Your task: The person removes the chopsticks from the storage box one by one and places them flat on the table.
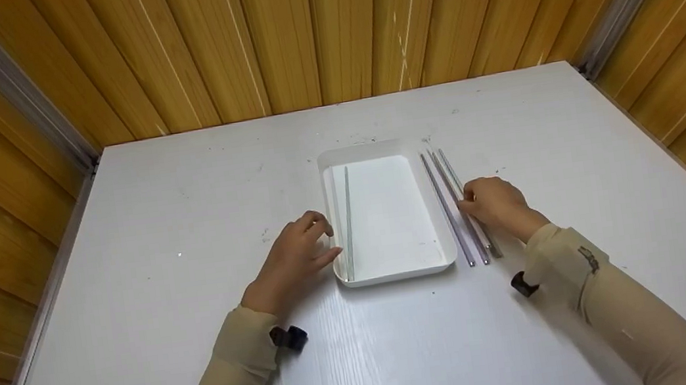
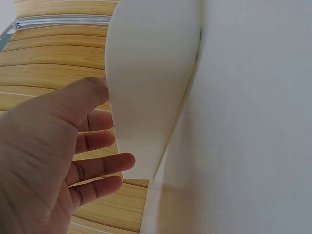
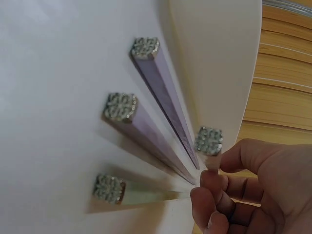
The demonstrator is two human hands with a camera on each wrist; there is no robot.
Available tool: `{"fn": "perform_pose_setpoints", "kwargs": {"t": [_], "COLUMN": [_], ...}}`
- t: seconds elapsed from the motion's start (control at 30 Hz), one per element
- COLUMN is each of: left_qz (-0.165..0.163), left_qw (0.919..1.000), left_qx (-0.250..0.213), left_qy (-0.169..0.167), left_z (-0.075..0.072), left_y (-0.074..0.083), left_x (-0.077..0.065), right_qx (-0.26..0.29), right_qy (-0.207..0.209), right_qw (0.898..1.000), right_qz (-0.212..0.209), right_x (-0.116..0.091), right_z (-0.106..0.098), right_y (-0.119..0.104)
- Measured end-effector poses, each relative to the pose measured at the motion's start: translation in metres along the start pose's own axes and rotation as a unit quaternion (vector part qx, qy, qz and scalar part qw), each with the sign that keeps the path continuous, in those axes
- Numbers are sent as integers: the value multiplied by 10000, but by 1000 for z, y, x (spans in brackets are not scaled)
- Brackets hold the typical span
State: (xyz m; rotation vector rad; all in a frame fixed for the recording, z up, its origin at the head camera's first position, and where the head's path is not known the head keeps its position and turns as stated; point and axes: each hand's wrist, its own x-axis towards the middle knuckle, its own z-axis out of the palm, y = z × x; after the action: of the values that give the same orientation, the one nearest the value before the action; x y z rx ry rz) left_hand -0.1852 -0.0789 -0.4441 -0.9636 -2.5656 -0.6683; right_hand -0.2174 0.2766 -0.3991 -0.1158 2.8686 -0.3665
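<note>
A white rectangular tray (image 1: 397, 276) stands mid-table, with a pale green chopstick (image 1: 349, 225) lying lengthwise along its left side. My left hand (image 1: 298, 251) is at the tray's left rim, fingers spread and loosely bent; the left wrist view shows fingertips right at the outer wall (image 2: 151, 87). On the right, my right hand (image 1: 497, 202) pinches a chopstick with a patterned silver end cap (image 3: 208, 141) between thumb and fingers. Close by lie two purple chopsticks (image 3: 165, 90) and a pale green one (image 3: 146, 196), their similar caps toward me.
The white table (image 1: 188, 226) carries small specks and marks. Yellow-brown wood-look panels (image 1: 282, 35) enclose the back and both sides, with grey metal posts at the corners. Both sleeved wrists bear small black devices (image 1: 289, 339).
</note>
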Motion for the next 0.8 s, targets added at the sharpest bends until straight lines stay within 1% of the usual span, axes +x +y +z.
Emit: {"fn": "perform_pose_setpoints", "kwargs": {"t": [0.17,0.33,0.6,0.8], "left_qz": [-25,15,177,79], "left_qw": [10000,10000,9998,9999], "left_qx": [1,-40,-54,-80], "left_qy": [-45,3,105,28], "left_z": [-2,-2,-2,-3], "left_y": [1,0,-1,1], "left_x": [0,0,-1,-2], "right_qx": [16,35,125,147], "right_qy": [94,88,81,127], "right_qw": [9999,10000,9999,9998], "right_qz": [-51,-11,-12,30], "right_x": [-1,0,-2,-3], "right_z": [2,3,3,3], "right_y": [4,6,10,13]}}
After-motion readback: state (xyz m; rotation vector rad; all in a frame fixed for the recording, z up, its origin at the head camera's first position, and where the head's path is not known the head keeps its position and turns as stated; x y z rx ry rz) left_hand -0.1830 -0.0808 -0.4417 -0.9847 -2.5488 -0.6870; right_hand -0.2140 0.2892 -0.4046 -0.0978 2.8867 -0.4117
